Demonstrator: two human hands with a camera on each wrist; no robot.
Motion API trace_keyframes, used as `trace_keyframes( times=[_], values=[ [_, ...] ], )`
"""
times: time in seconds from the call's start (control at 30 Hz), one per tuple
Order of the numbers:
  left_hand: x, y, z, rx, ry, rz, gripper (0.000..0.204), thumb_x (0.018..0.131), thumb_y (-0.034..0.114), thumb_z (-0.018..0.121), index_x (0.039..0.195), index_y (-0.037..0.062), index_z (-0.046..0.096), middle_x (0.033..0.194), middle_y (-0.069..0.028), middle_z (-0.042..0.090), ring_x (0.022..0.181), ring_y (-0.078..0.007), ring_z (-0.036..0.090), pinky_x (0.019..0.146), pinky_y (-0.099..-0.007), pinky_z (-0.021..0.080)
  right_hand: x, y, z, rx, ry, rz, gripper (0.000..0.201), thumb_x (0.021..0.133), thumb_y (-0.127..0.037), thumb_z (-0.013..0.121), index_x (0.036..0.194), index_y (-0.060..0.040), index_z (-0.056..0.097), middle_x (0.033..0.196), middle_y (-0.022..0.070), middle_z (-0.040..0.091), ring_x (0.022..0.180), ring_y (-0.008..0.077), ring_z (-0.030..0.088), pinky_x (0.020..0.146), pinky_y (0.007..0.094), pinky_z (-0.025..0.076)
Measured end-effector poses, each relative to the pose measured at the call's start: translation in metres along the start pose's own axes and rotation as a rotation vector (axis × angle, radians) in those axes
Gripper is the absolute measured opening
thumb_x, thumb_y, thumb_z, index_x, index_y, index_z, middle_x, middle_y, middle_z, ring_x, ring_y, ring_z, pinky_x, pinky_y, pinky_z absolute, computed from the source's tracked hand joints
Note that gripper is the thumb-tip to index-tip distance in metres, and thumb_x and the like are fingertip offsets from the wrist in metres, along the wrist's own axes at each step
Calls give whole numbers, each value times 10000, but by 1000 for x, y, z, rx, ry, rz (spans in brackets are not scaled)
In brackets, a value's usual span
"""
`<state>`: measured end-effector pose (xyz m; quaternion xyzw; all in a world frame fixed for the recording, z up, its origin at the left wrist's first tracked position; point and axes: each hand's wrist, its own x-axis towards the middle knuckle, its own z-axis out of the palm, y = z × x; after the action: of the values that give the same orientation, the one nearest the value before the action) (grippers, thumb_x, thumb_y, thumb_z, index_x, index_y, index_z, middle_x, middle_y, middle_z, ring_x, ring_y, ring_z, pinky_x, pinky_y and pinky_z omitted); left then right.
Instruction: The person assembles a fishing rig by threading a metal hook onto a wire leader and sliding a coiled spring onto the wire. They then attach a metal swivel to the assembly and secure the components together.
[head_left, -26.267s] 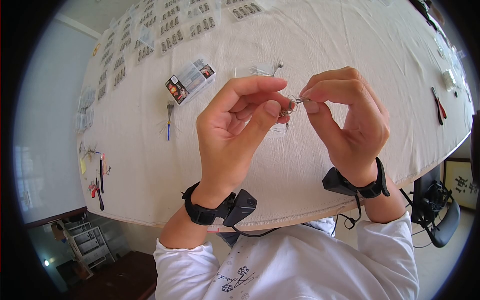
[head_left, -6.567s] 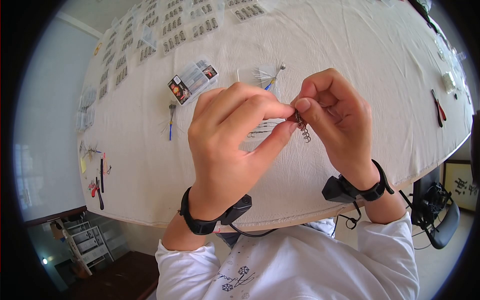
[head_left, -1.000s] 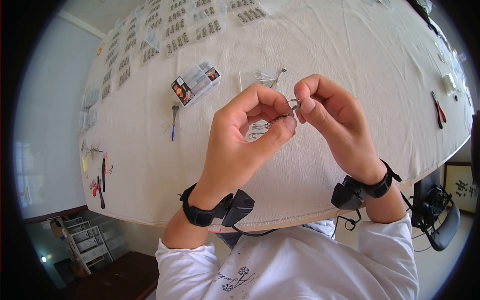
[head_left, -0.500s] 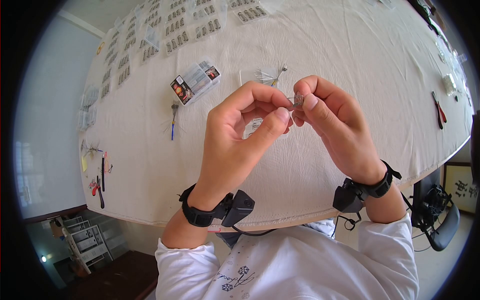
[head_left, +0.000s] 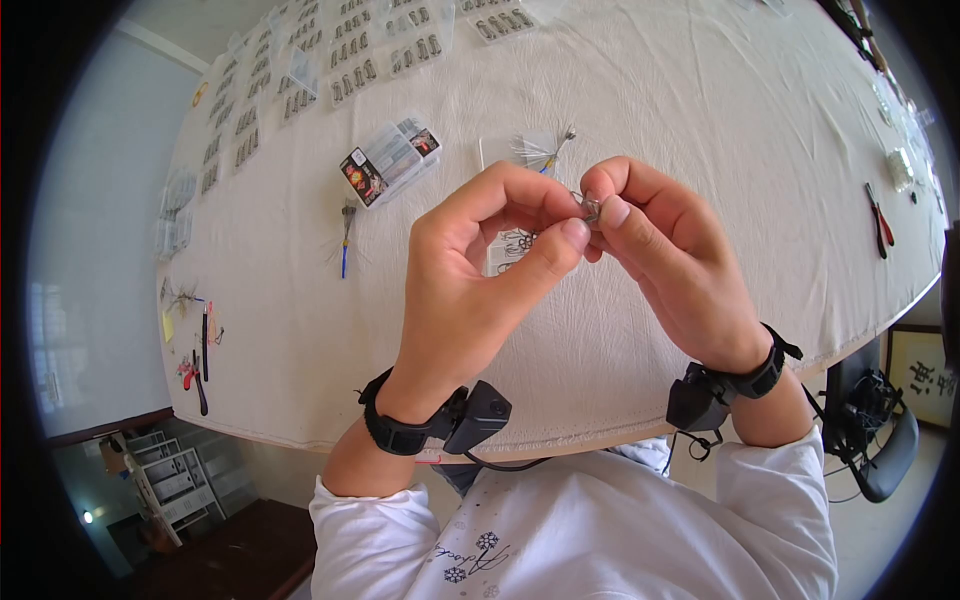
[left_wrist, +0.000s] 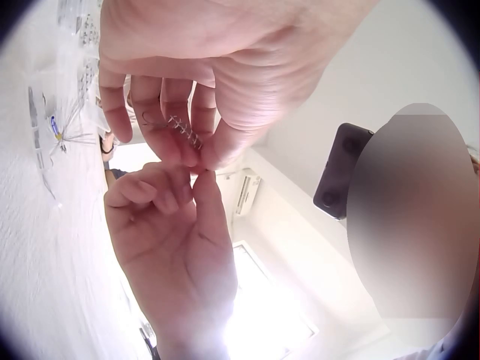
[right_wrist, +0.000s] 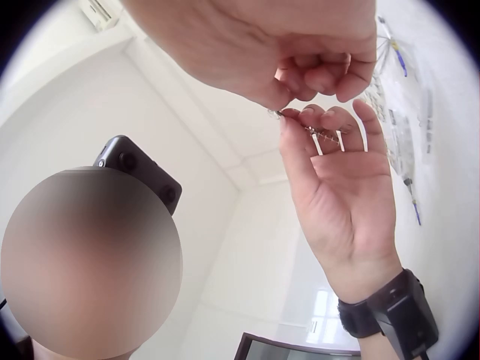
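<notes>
Over white tablecloth, spring pinched btwn both hands.

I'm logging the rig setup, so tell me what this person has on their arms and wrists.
Both hands are bare. Each wrist carries a black strap with a small black camera: left wrist, right wrist. A thin black cable hangs beneath. White sleeves cover the forearms.

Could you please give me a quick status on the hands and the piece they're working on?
Left hand and right hand both pinching a small wire spring, raised above the table. Nothing in the way.
</notes>
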<state>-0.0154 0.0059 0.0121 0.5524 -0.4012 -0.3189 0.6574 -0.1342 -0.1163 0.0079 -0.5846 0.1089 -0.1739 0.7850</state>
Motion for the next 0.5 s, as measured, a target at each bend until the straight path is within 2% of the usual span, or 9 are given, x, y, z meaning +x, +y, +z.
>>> trace_keyframes(
  times=[0.23, 0.33, 0.5],
  values=[
    [0, -5, -3, 51, 31, 59, 118, 850, 40, 657, 947, 18, 593, 899, -6, 599, 838, -61, 555, 745, -212, 456, -1, -2, 2, 5, 29, -10, 187, 956, -206, 552, 1004, -25, 559, 884, -40, 548, 807, 24, 466, 718, 185, 396],
    [2, -4, 1, 83, 101, 71, 74, 807, 2, 648, 877, 3, 623, 823, -24, 635, 767, -96, 593, 763, -246, 466, -2, -3, 3, -121, 73, -73, 131, 921, -129, 581, 969, -8, 566, 852, -31, 558, 766, 23, 479, 690, 188, 404],
    [2, -2, 2, 182, 91, 89, 62, 801, 23, 657, 850, 1, 627, 797, -19, 638, 761, -86, 577, 758, -242, 456, 1, -2, -1, -270, 106, -192, 91, 882, -75, 604, 890, 11, 575, 794, -21, 557, 693, 28, 466, 655, 194, 405]
  ],
)
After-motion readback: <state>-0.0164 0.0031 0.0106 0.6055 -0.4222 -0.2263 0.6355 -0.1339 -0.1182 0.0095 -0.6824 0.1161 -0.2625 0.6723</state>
